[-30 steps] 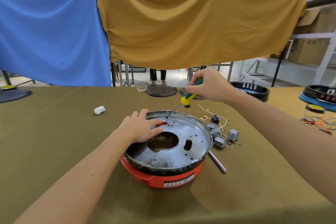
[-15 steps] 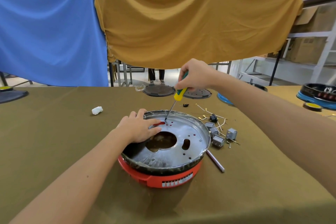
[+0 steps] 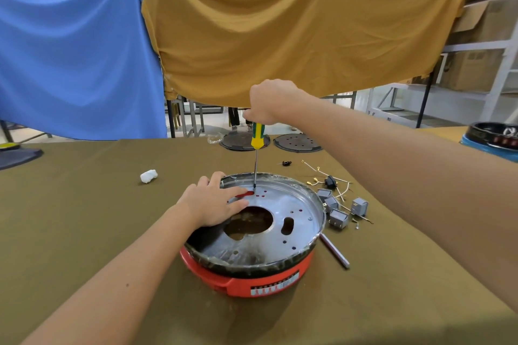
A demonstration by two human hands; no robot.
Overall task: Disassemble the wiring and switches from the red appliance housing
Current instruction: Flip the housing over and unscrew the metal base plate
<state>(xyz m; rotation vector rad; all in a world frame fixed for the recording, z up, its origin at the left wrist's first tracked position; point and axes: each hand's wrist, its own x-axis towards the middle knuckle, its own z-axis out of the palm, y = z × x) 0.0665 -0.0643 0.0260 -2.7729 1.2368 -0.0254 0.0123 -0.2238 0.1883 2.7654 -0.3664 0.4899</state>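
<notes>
The round red appliance housing (image 3: 241,280) sits on the olive table with a shiny perforated metal plate (image 3: 297,221) on top. My left hand (image 3: 213,204) lies flat on the plate's far left part, fingers spread, pressing it down. My right hand (image 3: 270,101) grips the green-and-yellow screwdriver (image 3: 257,137) from above; the shaft stands almost upright, its tip in a slot near the plate's far rim. Removed grey switches (image 3: 337,217) and loose wires (image 3: 330,176) lie just right of the housing.
A metal rod (image 3: 335,251) lies right of the housing. A white crumpled wad (image 3: 148,175) rests to the left. Two dark round lids (image 3: 297,143) sit at the far edge; another appliance (image 3: 493,137) stands far right. Blue and mustard cloths hang behind.
My right hand rose and moved left, swinging the screwdriver from slanted to nearly upright over the slot. My left hand stayed on the plate.
</notes>
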